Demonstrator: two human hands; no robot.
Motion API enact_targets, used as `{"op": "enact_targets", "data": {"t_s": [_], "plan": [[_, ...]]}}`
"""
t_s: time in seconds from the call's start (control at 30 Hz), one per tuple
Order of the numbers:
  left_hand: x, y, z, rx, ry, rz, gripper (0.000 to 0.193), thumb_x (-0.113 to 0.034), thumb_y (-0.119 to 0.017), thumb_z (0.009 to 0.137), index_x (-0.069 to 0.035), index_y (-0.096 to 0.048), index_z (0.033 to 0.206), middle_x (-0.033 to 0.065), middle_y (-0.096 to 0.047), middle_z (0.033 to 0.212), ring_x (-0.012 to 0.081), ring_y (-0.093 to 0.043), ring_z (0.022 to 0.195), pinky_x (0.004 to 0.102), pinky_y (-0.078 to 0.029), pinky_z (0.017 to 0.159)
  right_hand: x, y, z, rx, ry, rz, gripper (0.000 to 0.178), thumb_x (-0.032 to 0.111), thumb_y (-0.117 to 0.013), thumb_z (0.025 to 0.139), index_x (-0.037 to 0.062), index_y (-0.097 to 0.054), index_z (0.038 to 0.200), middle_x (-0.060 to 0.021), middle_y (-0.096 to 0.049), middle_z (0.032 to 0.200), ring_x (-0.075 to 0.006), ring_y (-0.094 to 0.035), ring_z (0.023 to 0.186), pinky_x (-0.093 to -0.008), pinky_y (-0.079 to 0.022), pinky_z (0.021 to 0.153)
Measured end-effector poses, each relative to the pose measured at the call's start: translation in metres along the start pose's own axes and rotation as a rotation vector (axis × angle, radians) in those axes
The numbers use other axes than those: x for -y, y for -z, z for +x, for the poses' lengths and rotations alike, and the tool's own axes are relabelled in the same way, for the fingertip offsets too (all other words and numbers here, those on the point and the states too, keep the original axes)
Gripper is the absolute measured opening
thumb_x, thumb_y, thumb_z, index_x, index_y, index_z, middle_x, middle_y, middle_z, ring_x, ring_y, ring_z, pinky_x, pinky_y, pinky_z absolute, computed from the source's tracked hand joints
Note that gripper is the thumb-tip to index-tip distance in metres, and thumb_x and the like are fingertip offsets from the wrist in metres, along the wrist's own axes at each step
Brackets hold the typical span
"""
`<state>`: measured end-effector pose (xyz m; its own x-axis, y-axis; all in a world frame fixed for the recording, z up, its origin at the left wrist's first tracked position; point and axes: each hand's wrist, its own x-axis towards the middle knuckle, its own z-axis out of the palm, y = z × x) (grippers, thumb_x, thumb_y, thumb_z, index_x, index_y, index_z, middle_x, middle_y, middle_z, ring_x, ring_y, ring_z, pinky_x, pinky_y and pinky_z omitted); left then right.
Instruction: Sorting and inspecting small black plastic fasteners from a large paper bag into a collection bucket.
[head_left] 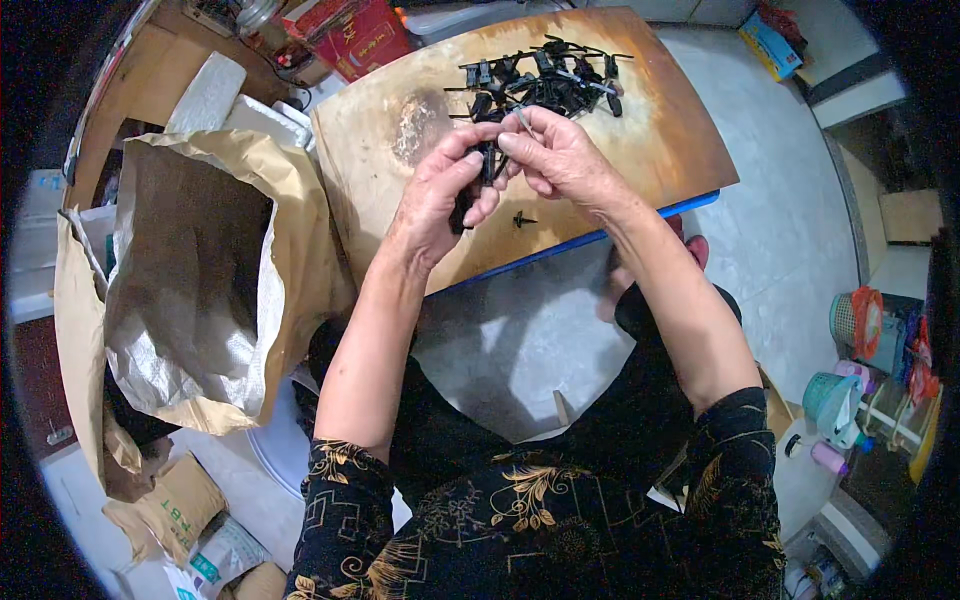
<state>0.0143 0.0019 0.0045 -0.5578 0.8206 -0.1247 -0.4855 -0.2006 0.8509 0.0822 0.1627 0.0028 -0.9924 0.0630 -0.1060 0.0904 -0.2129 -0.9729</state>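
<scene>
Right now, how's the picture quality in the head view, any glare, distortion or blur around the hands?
Head view: strong fisheye bending, so the wooden board has curved edges and the corners go black; a pale glare patch sits on the floor below the board; the left hand and right hand are fairly sharp, but the small black part they hold blurs into dark detail.

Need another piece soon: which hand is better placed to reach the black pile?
Probably the right hand: it sits just below the pile, pinching only a thin pin. The left hand grips the black part, lower on the board.
</scene>
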Motion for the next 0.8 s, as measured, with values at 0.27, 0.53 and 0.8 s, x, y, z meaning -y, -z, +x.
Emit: {"op": "enact_targets", "data": {"t_s": [0.27,0.53,0.8], "plan": [[-0.003,0.002,-0.009,0.118,0.052,-0.080,0.034,-0.016,-0.050,0.088,-0.005,-0.044,0.120,0.0072,-0.056,0.081,0.0079,-0.048,0.051,0.0159,-0.034,0.040,0.005,-0.005,0.001,0.127,-0.114,0.005,0.025,0.026,-0.058,0.086,0.0057,-0.057,0.100,0.0033,-0.055,0.066,0.0004,-0.039,0.046,-0.0152,-0.025,0.038],[-0.012,0.003,-0.021,-0.057,-0.070,0.464,0.032,-0.002,-0.047,0.087,-0.003,-0.044,0.119,0.0074,-0.058,0.095,0.0119,-0.059,0.080,0.0236,-0.049,0.064,-0.003,-0.024,0.013,0.066,0.036,-0.195,0.025,0.026,-0.059,0.085,0.0041,-0.058,0.097,0.0023,-0.056,0.073,-0.0026,-0.048,0.064,-0.0167,-0.036,0.050],[-0.012,0.021,-0.031,-0.252,-0.098,0.518,0.033,-0.005,-0.047,0.087,-0.002,-0.042,0.119,0.0072,-0.059,0.091,0.0104,-0.057,0.076,0.0229,-0.048,0.058,-0.011,-0.050,0.018,0.003,-0.074,-0.104,0.026,0.030,-0.046,0.092,0.0058,-0.053,0.090,0.0024,-0.049,0.064,-0.0036,-0.041,0.052,-0.0192,-0.033,0.043]]}}
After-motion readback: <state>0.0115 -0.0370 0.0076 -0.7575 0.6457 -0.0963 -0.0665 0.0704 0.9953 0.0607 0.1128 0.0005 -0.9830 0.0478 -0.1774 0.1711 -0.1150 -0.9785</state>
